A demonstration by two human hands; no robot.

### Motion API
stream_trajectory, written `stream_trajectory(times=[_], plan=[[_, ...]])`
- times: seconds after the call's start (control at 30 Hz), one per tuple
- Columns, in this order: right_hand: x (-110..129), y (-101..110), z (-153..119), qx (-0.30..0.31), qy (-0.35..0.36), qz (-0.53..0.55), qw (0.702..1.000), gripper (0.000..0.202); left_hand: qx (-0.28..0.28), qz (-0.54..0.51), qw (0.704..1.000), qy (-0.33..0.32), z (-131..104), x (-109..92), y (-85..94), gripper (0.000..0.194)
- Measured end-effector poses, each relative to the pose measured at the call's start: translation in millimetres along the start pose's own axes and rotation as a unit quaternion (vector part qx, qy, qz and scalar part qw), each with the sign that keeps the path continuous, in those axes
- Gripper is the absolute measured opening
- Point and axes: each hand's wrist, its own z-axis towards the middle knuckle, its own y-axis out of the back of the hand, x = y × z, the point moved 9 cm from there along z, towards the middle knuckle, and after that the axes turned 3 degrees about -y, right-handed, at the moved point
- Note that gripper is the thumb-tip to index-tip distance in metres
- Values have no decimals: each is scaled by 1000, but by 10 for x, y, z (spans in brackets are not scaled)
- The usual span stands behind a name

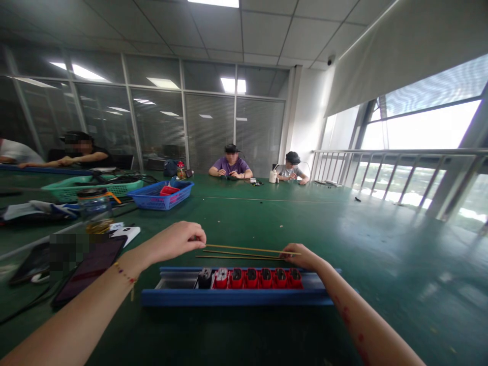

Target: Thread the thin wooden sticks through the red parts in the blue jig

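On the table (pixel 236 218), toward its near edge, sits a blue-sided tray (pixel 236 298); just beyond, the nearly closed left hand (pixel 189 237) pinches one of three sticks (pixel 247 249); the right hand (pixel 302 255) curls around their right ends. A slack pinch could drop them.

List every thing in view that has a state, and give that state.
Thin sticks: held, slightly fanned
Left hand: closed on one stick's end
Right hand: closed around the sticks' other ends
Blue tray: open on top
Red pieces: lined up inside the tray
Blue basket: open-topped, red item inside
Green basket: open-topped, loaded
Jar: lid on
Blind: partly lowered
Ceiling light: lit
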Motion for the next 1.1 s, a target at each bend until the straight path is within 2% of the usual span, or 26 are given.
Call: stream_trajectory(times=[0.1, 0.2, 0.33, 0.5, 0.6, 0.77, 0.97, 1.1], plan=[[-53, 5, -3, -1, -14, 14, 1000, 28, 21, -13, 999, 21, 89, 259, -134, 22], [-55, 10, -7, 0, -21, 20, 1000, 28, 57, -28, 998, 23, 186, 416, -417, 20], [46, 22, -6, -7, 7, 5, 1000, 30, 90, -35, 995, 28, 301, 472, -780, 20], [138, -25, 19, 16, 30, -60, 998, 31, 78, -11, 997, 28, 478, 415, -1023, 16], [235, -33, 21, 29, 55, -112, 992, 23, 69, 9, 997, 24, 568, 385, -1089, 14], [320, -42, 37, 47, 49, -196, 978, 31, 52, 52, 997, 11, 605, 383, -1058, 13], [285, -83, 137, 51, 28, -215, 975, 29, 80, 81, 993, 16, 559, 464, -1082, 28], [246, -119, 186, 60, 15, -211, 976, 28, 86, 83, 992, 26, 564, 457, -1107, 26]])
